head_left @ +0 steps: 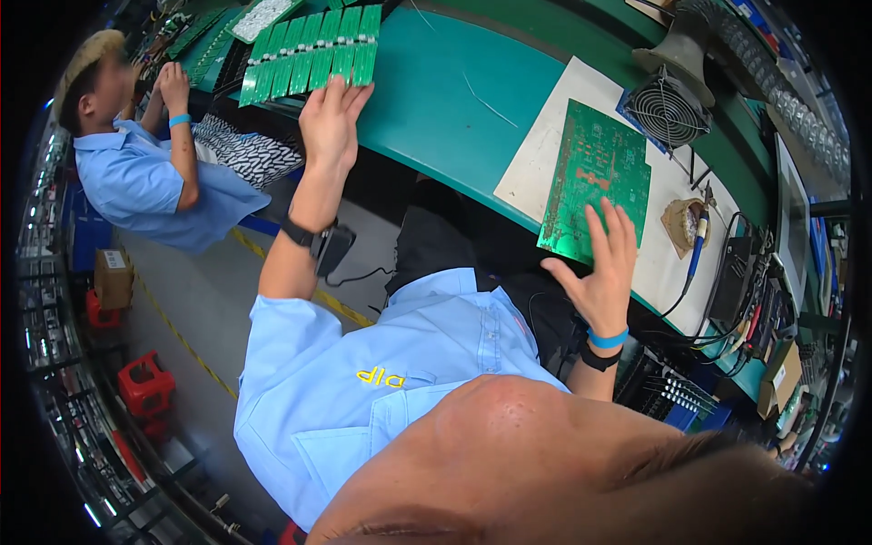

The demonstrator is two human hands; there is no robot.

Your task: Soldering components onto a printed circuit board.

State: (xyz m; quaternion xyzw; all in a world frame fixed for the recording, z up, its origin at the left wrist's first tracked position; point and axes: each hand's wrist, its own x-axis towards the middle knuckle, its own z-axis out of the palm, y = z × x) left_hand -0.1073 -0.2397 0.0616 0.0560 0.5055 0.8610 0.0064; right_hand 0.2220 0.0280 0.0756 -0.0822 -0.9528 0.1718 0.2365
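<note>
At the upper left, my left hand (331,124) is at the near edge of a green circuit board panel (313,56) made up of several narrow strips with white parts along the middle. Its fingertips overlap that edge and seem to grip it. My right hand (603,269) is spread, thumb apart from the fingers, over the near corner of a large green circuit board (595,168). That board lies on a pale sheet and juts past the bench edge; whether the fingertips touch it I cannot tell.
Beyond the large board stand a small fan (669,107) and a duct funnel (679,54). A soldering iron (698,245) rests right of it, near a brown holder (681,225). A co-worker in a blue shirt (150,182) sits at the left. Red stools (145,383) stand on the floor.
</note>
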